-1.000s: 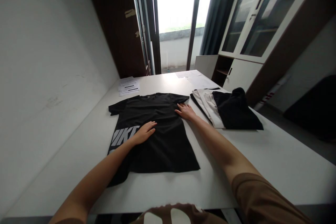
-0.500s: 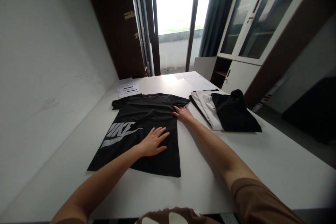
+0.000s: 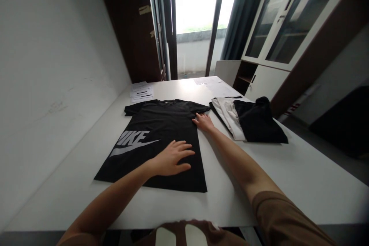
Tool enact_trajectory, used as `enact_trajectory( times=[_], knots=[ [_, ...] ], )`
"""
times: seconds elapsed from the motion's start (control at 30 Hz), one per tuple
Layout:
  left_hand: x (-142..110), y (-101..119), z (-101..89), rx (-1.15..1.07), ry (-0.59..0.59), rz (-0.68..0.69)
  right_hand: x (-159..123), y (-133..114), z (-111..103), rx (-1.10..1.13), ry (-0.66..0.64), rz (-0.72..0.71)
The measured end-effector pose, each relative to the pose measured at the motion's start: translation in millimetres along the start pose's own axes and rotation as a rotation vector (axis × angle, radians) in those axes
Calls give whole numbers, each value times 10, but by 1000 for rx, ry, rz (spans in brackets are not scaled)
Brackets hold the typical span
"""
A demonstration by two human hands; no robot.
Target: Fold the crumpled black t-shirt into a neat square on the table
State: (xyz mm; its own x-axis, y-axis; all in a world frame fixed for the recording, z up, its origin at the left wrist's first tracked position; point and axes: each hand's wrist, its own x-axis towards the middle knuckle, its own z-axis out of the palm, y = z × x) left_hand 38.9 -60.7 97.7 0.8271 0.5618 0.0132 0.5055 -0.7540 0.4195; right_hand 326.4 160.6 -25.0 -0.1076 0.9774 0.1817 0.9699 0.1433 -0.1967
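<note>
A black T-shirt (image 3: 167, 123) with a grey logo print lies spread out on the white table (image 3: 236, 196), its collar toward the far end and its hem toward me. Over the lower right part of the shirt is my left hand (image 3: 172, 157), fingers apart and holding nothing; whether the palm presses on the cloth I cannot tell. My right hand (image 3: 204, 122) rests at the shirt's right edge just below the sleeve, its fingers stretched out onto the fabric.
Folded black and white clothes (image 3: 259, 121) lie in a pile to the right of the shirt. Paper sheets (image 3: 142, 92) are at the far left of the table, with more papers (image 3: 211, 84) at the far end. A wall (image 3: 57, 84) borders the left side.
My left hand has moved slightly to the right over the shirt, and the hem's right corner has shifted right. My right hand stays by the sleeve. The view has shifted a little.
</note>
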Motion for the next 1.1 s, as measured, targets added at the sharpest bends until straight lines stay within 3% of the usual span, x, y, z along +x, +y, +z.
enact_trajectory(
  times=[0.07, 0.13, 0.23, 0.43, 0.57, 0.77, 1.1],
  knots=[
    [-27, -176, -82, 141, 32, -196, 9, 7, 6, -4, 7, 6],
    [-64, -306, -106, 212, -42, -324, 20, 12, 15, -5, 12, 11],
    [-117, -298, -77, 222, -155, -368, 31, 13, 20, 0, 17, 18],
    [-96, 145, 106, 114, -233, -207, 48, 27, 7, 45, 65, 33],
    [4, 335, 346, 64, -182, -90, 81, 81, 11, 108, 117, 117],
    [226, 446, 631, 223, -90, 23, 207, 206, -70, 272, 254, 252],
    [278, 400, 854, 246, -98, 137, 473, 247, -133, 288, 113, 355]
  ],
)
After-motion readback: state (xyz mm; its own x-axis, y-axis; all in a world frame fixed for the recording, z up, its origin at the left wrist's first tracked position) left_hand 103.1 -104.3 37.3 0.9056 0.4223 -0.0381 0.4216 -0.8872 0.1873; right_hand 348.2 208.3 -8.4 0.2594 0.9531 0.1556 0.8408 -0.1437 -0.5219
